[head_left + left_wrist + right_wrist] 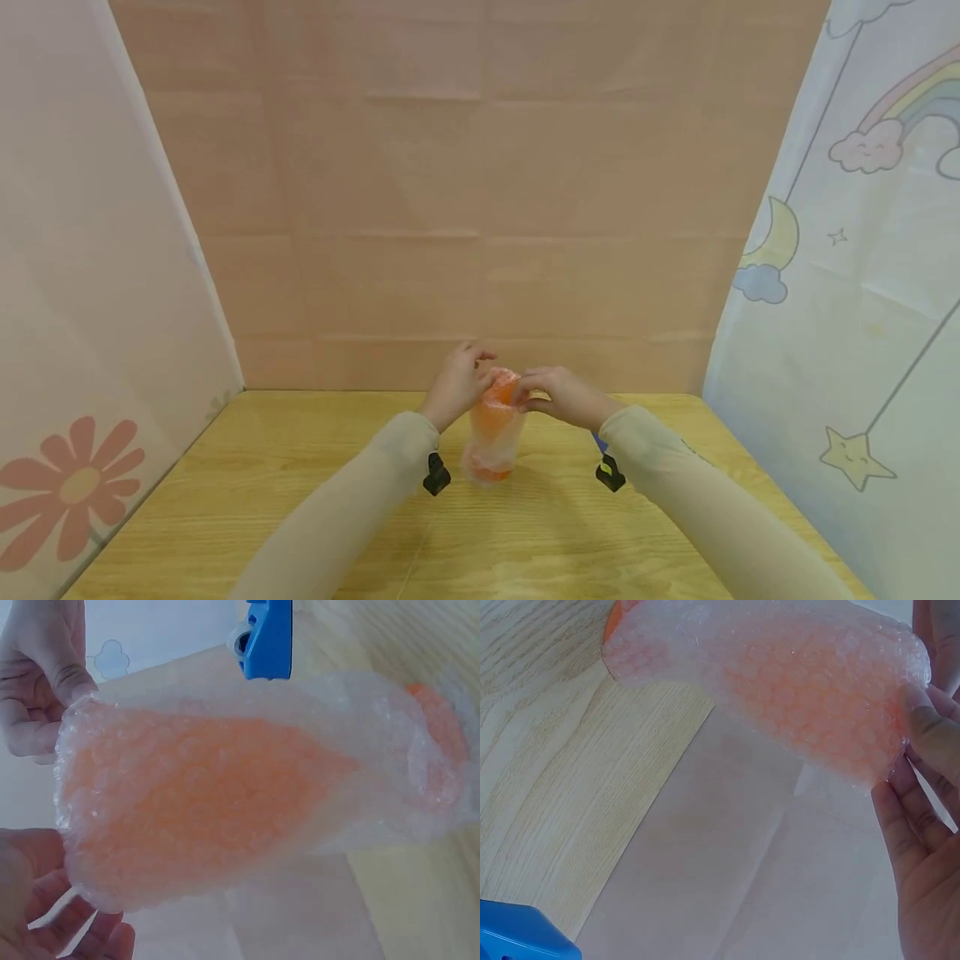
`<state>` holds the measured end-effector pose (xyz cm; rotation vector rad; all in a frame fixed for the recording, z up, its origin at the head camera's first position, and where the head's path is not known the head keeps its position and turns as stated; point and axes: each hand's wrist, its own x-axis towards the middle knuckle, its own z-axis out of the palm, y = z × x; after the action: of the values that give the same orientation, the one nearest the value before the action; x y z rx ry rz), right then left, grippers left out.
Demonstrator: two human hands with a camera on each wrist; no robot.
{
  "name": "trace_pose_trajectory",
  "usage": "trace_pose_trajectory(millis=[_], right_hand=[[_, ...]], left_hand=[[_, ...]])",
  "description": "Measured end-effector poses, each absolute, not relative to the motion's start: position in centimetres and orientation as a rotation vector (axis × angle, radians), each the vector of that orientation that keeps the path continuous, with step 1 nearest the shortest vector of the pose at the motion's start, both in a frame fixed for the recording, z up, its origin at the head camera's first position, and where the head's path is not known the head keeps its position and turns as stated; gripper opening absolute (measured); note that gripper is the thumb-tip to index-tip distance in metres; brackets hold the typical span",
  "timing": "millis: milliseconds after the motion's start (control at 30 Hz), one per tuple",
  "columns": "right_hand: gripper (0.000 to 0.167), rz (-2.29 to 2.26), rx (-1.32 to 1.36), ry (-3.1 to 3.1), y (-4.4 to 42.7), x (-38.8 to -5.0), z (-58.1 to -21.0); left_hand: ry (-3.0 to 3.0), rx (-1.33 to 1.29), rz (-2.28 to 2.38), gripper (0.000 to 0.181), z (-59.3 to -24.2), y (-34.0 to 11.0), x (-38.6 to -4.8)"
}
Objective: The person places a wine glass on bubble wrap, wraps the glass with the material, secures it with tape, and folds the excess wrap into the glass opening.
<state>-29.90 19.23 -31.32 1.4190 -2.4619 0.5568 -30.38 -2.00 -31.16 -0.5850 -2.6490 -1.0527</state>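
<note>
On the table stands an upright orange stemmed, goblet-shaped object loosely covered in clear bubble wrap. Its wide part is at the top, and its orange foot shows at the bottom. From the right, my right hand pinches the wrap's upper edge, thumb on one side and fingers on the other. My left hand is at the opposite side of that edge, touching it with relaxed, spread fingers. The wrap blurs the object's outline.
A blue tape dispenser stands on the table to the right, mostly hidden by my right sleeve in the head view. The wooden table ends at a pinkish back sheet. Printed sheets hang on both sides.
</note>
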Motion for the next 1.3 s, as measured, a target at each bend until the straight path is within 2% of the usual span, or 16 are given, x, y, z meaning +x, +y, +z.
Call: trace_pose_trajectory(millis=[133,433,733,933,1033,1233,1300], right_hand=[[0.015,0.555,1.406,-2.451,19.2,-30.0,-31.3],[0.014,0.541,1.431,-2.438,18.7,-29.9,-31.1],[0.012,0.551,1.424,-2.463,18.5,-30.1,-31.1],[0.012,0.589,1.434,-2.458,18.7,-30.2,-31.3],[0.012,0.603,1.431,-2.457,18.8,-30.1,-31.4],[0.012,0.591,1.424,-2.446,18.9,-30.0,-31.3],[0.013,0.584,1.416,-2.452,18.9,-30.0,-31.2]], left_hand=[[-2.639,-0.587,-0.967,0.027,-30.7,-2.0,-30.5],[-2.781,-0.266,-1.25,0.009,-31.2,-2.5,-30.9],[-2.75,-0.255,-1.136,0.013,-31.2,-2.6,-31.0],[-2.755,-0.373,-1.247,0.025,-31.7,-2.9,-31.3],[-2.733,-0.557,-1.165,0.034,-31.4,-3.0,-31.2],[-2.664,-1.057,-0.844,0.008,-29.5,-4.3,-31.3],[-2.691,-1.16,-0.79,0.007,-29.0,-5.0,-31.2]])
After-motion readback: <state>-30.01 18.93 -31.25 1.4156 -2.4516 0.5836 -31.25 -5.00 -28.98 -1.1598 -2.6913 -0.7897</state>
